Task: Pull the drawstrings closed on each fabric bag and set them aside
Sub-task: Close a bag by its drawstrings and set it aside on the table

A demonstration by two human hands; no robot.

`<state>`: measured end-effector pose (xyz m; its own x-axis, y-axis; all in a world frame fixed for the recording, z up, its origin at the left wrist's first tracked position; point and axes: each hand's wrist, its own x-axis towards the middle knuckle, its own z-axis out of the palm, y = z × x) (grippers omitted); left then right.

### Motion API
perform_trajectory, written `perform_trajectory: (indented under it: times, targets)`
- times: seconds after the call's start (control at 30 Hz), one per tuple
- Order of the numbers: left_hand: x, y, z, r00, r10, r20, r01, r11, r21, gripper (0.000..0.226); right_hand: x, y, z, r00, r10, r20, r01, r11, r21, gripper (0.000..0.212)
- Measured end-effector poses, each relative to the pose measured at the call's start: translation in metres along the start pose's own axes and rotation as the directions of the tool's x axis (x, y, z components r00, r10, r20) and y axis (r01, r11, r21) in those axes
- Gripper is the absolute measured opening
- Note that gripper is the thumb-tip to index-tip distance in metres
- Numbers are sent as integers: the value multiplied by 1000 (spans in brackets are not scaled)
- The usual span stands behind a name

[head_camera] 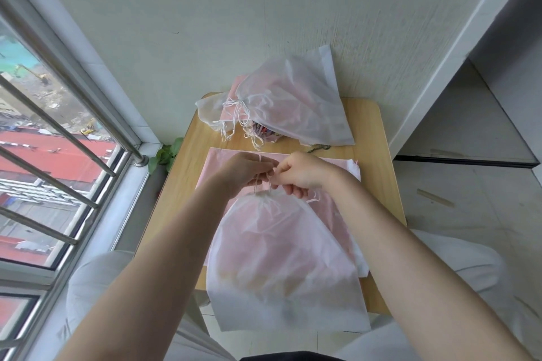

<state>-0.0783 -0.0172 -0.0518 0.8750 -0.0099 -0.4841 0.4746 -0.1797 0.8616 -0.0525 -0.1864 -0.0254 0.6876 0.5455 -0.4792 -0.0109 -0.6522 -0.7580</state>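
Note:
A white translucent fabric bag (pixel 281 267) lies on the small wooden table (pixel 378 173), its mouth gathered tight at the far end. My left hand (pixel 243 170) and my right hand (pixel 299 171) meet just above that mouth, both pinching its white drawstrings (pixel 261 184). Under the bag lies a flat pink bag (pixel 217 161). At the table's far end sits a pile of closed bags (pixel 281 102), white over pink, with their strings dangling to the left.
A wall stands right behind the table. On the left are a window with metal bars (pixel 58 138) and a small green plant (pixel 164 155) by the sill. White steps (pixel 469 132) rise on the right. My knees in white trousers flank the table.

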Motion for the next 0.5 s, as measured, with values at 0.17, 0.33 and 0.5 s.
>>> perform_trajectory:
  times: [0.17,0.33,0.5]
  targets:
    - [-8,12,-9,996,90,-10,-79,922,379,15,5,1,12,998,24,-53,-27,998,-53,20]
    - [-9,11,-20,995,90,47,-102,915,392,20,23,3,11,911,41,-411,-34,999,23,22]
    - [-10,3,-20,994,88,65,-108,881,461,24,32,7,25,987,89,-133,-35,930,365,22]
